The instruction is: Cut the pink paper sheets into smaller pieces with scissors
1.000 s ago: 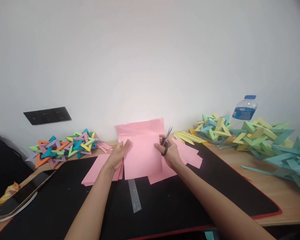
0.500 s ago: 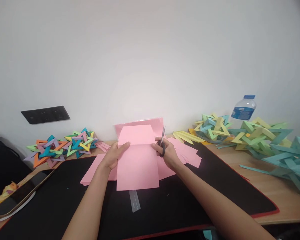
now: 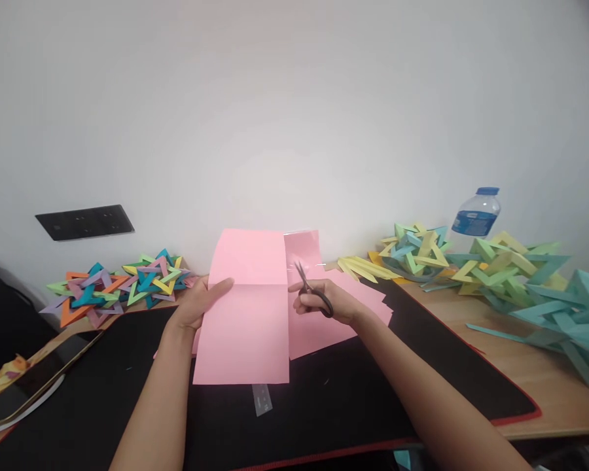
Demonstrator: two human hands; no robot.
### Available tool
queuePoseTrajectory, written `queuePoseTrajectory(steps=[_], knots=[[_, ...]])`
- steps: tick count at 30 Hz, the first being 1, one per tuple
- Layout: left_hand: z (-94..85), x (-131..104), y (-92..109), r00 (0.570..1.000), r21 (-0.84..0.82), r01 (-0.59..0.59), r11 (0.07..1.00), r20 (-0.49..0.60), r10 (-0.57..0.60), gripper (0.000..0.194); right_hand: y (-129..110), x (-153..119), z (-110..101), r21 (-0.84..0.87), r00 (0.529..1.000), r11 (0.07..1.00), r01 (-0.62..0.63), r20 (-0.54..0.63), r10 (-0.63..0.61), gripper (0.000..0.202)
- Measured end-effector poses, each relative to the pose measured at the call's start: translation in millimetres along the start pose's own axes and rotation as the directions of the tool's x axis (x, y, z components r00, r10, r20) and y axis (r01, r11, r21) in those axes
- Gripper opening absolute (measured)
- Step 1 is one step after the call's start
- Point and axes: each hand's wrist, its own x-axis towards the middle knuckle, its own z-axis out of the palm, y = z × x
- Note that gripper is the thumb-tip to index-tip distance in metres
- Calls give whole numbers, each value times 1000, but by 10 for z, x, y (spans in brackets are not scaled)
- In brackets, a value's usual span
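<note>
Here's the creased pink sheet (image 3: 245,333), up over the middle of the black mat (image 3: 358,405), left hand (image 3: 195,304) pinching its left edge! Right hand (image 3: 336,299) grips the scissors (image 3: 305,285), fingertips right by the sheet's right edge; touching, can't tell. A ruler (image 3: 262,400) peeks out below, towards the mat's near edge. Paper stars (image 3: 152,280) sit beyond its far-left corner.

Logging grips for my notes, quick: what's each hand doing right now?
Left hand: closed on the creased pink sheet, thumb in front.
Right hand: holding the scissors, blades upward.
</note>
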Motion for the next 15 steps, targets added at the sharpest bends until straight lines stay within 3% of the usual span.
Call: queuePoseTrajectory(steps=[2, 8, 15], knots=[[-45, -9, 4, 1000, -10, -17, 1000, -11, 17, 32, -14, -21, -74, -108, 990, 994, -28, 133, 43, 39], [-65, 3, 1, 999, 50, 19, 999, 45, -22, 28, -47, -48, -158, -215, 934, 973, -81, 324, 149, 36], [-79, 23, -35, 993, 114, 23, 993, 114, -36, 21, -94, -69, -132, -320, 898, 944, -80, 388, 207, 40]])
